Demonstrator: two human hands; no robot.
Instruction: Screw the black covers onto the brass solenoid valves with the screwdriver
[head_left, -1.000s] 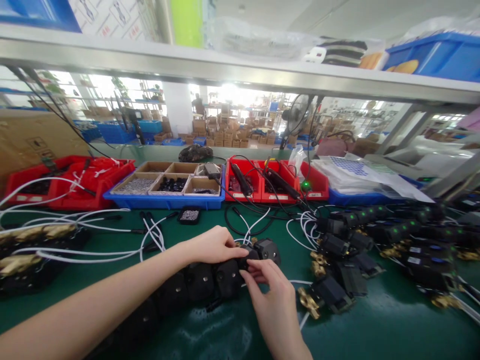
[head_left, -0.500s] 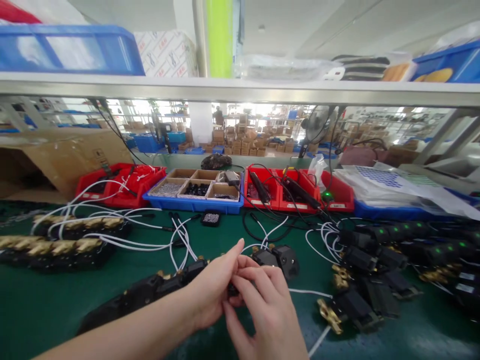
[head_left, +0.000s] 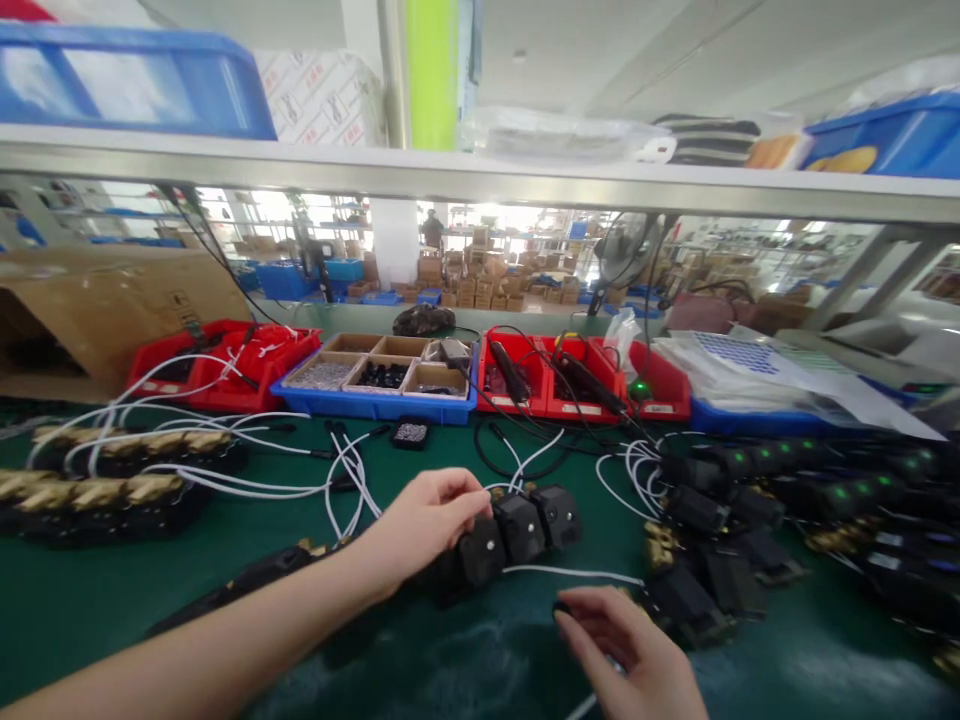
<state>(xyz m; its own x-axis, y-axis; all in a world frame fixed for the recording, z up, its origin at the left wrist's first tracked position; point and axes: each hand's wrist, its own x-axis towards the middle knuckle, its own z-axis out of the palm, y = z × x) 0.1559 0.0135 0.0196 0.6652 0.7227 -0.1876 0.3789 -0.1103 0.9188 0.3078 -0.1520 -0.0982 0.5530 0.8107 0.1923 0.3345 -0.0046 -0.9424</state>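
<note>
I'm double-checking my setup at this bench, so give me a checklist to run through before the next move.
1. Right hand has the small black piece: ok, pinched at the fingertips.
2. What that piece is: cannot tell, too small.
3. Left hand firmly gripping the black blocks: cannot tell; its fingers overlap them in view.
4. Small black tray upright: ok, with silvery bits inside.
5. White cable kept out from between blocks and right-hand side: not ok, it crosses there.
</note>
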